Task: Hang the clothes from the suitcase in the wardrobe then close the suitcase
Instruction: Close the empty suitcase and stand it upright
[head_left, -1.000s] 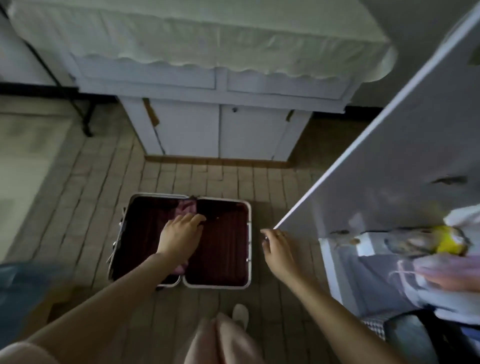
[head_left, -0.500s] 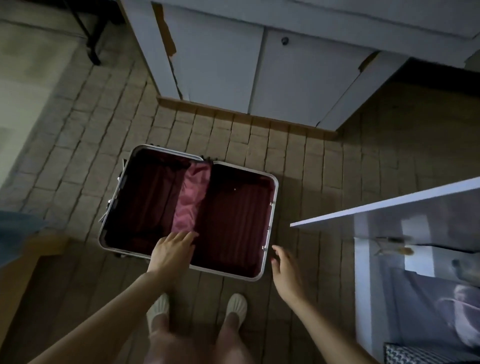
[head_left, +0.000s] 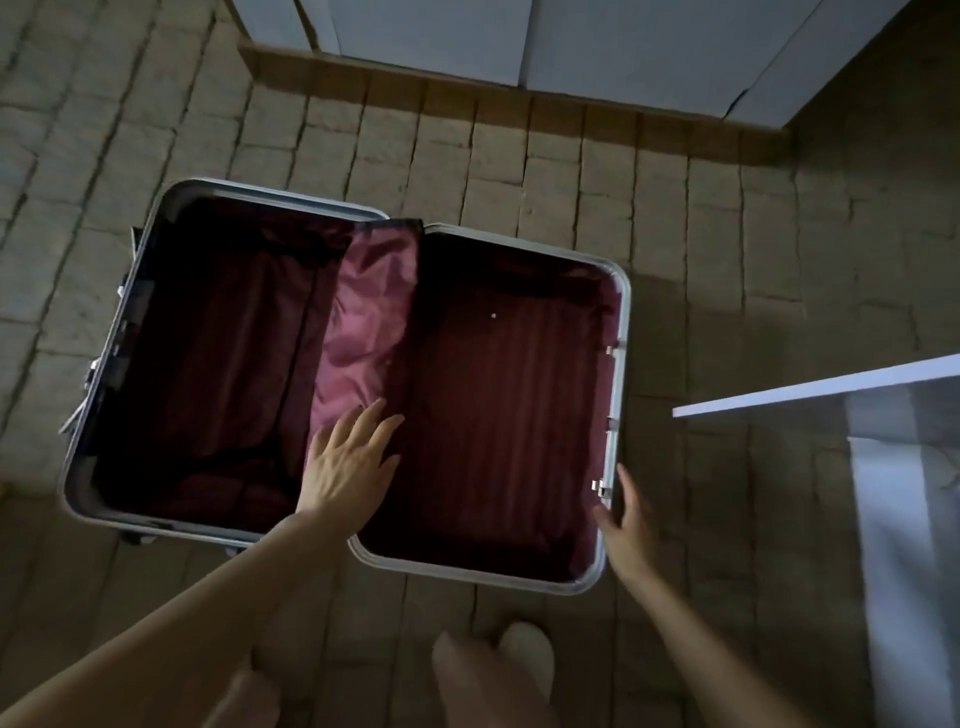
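Observation:
An open suitcase (head_left: 618, 395) with a silver metal rim and dark red lining lies flat on the tiled floor, both halves spread apart. A pink lining flap (head_left: 369, 317) lies along the hinge between the halves. No clothes show inside. My left hand (head_left: 348, 462) lies flat, fingers spread, on the lower end of the pink flap. My right hand (head_left: 626, 519) touches the outer right rim of the right half near a latch, fingers extended.
The white wardrobe door (head_left: 810, 389) stands open at the right, edge toward me. A white cabinet (head_left: 597, 41) stands beyond the suitcase at the top. My feet in pale slippers (head_left: 524, 654) are just below the suitcase's near edge.
The view has dropped closer over the suitcase. My left hand slid onto the pink flap, and my right hand moved up to touch the right rim.

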